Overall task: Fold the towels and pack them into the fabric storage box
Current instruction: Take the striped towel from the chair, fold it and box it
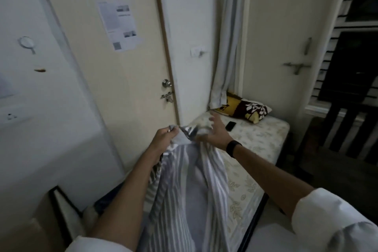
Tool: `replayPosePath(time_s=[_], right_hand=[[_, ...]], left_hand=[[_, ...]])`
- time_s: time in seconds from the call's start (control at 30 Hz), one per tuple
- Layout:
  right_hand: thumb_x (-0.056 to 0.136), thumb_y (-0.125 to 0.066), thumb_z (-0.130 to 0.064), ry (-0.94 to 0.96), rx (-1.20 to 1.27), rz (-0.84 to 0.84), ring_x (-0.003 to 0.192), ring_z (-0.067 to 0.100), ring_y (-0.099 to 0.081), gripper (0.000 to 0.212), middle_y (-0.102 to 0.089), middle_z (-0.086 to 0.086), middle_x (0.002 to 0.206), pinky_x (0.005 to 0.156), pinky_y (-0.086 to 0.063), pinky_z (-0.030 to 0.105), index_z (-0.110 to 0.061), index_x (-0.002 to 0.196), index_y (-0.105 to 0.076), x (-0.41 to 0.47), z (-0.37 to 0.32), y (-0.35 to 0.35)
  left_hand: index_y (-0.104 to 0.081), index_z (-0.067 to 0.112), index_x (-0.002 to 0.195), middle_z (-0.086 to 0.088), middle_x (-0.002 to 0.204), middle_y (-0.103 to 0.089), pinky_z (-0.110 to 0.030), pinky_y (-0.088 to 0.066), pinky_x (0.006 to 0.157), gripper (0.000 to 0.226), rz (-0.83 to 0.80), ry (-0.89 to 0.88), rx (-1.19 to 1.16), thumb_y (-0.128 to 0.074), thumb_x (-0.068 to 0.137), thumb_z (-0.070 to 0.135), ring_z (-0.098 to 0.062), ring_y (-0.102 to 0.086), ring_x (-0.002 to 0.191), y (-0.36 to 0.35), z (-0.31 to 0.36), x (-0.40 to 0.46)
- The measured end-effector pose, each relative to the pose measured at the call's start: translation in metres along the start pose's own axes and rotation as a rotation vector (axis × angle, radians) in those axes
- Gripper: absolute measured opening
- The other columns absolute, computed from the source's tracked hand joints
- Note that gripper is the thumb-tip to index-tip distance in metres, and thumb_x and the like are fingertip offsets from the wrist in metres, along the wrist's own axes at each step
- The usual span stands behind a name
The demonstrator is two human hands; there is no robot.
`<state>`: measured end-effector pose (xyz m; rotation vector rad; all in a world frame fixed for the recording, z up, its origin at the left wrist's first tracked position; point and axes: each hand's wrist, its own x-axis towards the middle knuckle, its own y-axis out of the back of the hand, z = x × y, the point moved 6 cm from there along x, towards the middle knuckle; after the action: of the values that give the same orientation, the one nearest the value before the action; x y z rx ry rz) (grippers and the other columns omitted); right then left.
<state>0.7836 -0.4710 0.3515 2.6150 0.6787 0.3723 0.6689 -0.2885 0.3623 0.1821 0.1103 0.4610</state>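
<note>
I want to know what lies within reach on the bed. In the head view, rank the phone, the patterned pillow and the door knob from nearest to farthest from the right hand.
1. Phone: on the mattress, just right of the right hand.
2. Patterned pillow: at the head of the bed, beyond the phone.
3. Door knob: up and left, on the door.

You're standing in a home bedroom: a bed (255, 149) with a leaf-print sheet, a patterned pillow (249, 109) and a phone (230, 126) on it, a pale curtain (227, 47), a door (126, 80) beside.
</note>
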Motion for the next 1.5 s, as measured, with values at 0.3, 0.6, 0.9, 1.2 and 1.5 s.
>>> replayPosePath(time_s=[0.3, 0.6, 0.9, 1.2, 1.5], right_hand=[[0.077, -0.08, -0.019, 0.421, -0.404, -0.51, 0.101, 0.014, -0.062, 0.055, -0.067, -0.001, 0.115, 0.086, -0.051, 0.025, -0.02, 0.127, -0.058, 0.069, -0.016, -0.015], [0.08, -0.079, -0.036, 0.504, -0.172, -0.468, 0.066, 0.015, -0.056, 0.026, -0.063, 0.002, 0.073, 0.062, -0.045, 0.03, -0.019, 0.078, -0.06, 0.116, 0.035, -0.014], [0.093, -0.065, -0.022, 0.364, 0.308, -0.472, 0.074, 0.015, -0.05, 0.026, -0.053, 0.009, 0.078, 0.07, -0.039, 0.028, -0.003, 0.079, -0.053, 0.161, 0.059, 0.012], [0.091, -0.064, -0.04, 0.043, 0.349, 0.029, 0.07, 0.008, -0.051, 0.024, -0.058, -0.008, 0.074, 0.064, -0.041, 0.027, -0.018, 0.081, -0.059, 0.198, 0.098, 0.045], [0.085, -0.071, -0.042, 0.037, 0.337, 0.009, 0.088, 0.014, -0.059, 0.032, -0.063, -0.007, 0.097, 0.073, -0.049, 0.03, -0.021, 0.105, -0.058, 0.196, 0.085, 0.042]], left_hand=[[-0.076, 0.01, 0.094, -0.007, 0.093, -0.075, -0.036, -0.056, 0.08, 0.039, -0.328, -0.04, 0.122, -0.085, 0.059, 0.025, -0.02, -0.07, 0.085, -0.055, 0.0, 0.059], [-0.069, 0.002, 0.087, -0.015, 0.084, -0.07, -0.028, -0.042, 0.062, 0.035, -0.04, 0.003, 0.786, -0.05, 0.064, 0.022, -0.023, -0.064, 0.078, -0.053, -0.031, 0.087], [-0.069, 0.005, 0.102, -0.006, 0.098, -0.068, -0.03, -0.05, 0.079, 0.025, 0.252, 0.077, 0.684, -0.051, 0.096, 0.022, -0.018, -0.062, 0.088, -0.072, -0.077, 0.076], [-0.049, 0.012, 0.068, -0.004, 0.069, -0.049, -0.031, -0.035, 0.056, 0.028, 0.752, 0.288, 0.762, -0.043, 0.095, 0.012, -0.024, -0.048, 0.065, -0.03, -0.092, 0.042], [-0.054, 0.006, 0.068, -0.004, 0.063, -0.054, -0.03, -0.034, 0.06, 0.035, 0.625, 0.016, 0.623, -0.053, 0.098, 0.024, -0.009, -0.048, 0.059, -0.013, -0.049, 0.053]])
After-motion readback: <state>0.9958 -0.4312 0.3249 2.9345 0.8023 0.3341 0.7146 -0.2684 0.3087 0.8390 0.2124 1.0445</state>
